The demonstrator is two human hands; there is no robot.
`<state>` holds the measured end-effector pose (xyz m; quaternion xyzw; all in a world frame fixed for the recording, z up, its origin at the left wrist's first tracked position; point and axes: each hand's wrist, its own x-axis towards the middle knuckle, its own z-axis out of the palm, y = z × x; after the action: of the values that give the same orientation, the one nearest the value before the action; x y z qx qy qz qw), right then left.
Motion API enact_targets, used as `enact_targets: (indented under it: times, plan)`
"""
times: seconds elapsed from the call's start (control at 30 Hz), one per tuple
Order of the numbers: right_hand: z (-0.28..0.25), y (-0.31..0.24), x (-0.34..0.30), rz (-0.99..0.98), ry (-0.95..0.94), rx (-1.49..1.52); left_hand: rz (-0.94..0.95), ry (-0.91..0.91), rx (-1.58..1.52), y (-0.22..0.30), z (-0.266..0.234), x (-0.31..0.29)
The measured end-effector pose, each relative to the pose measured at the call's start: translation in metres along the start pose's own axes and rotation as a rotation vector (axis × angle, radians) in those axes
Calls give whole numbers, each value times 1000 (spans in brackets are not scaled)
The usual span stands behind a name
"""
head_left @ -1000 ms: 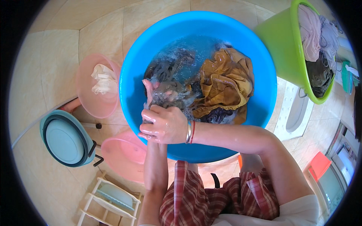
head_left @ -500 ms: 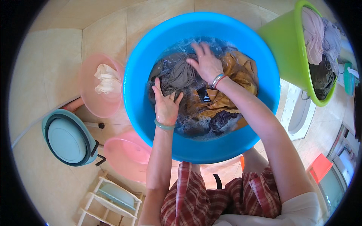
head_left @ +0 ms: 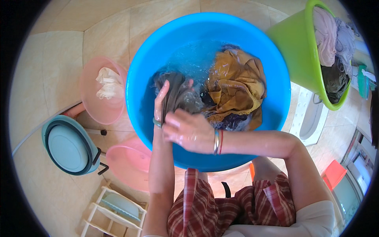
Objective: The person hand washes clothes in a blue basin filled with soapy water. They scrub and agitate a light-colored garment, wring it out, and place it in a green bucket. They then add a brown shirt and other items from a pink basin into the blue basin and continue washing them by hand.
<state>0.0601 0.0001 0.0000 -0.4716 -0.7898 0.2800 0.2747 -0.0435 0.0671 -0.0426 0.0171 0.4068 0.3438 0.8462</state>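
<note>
A large blue tub (head_left: 138,51) holds sudsy water and wet laundry. At its left side my left hand (head_left: 159,98) is wrapped around a dark grey cloth (head_left: 173,94), its thumb and fingers showing on either side of the folds. A green bangle circles that wrist. My right hand (head_left: 191,132) reaches across to the lower end of the same cloth, close to my left wrist. Its fingers are smeared by motion, and their hold on the cloth is unclear. Brown-yellow garments (head_left: 237,87) lie bunched in the tub's right half, with a dark purple cloth (head_left: 235,121) below them.
At the upper right, a green bucket (head_left: 292,47) leans with clothes inside. To the left stand a pink basin (head_left: 89,94) with a white cloth (head_left: 108,83), a pale blue folding basin (head_left: 68,148) and another pink basin (head_left: 126,164). A cream rack (head_left: 118,209) is at the lower left.
My right hand has swept left and toward me, from the tub's far middle to my left wrist. The grey cloth is drawn left into my left hand, exposing bluish water at the far side.
</note>
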Motion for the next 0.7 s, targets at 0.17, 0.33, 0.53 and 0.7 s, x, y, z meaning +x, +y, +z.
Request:
enact_targets:
  times: [0.17,0.33,0.53,0.7]
  plan:
    - [13,-32,-2,-165,23,82,-70,-275,-220,-3,-39,0]
    - [22,-18,22,-181,215,98,-378,-578,-377,-5,-40,23]
    - [21,30,47,-75,376,137,231,-12,-310,-31,-25,-1]
    - [24,149,20,293,216,-88,350,297,129,-25,0,6]
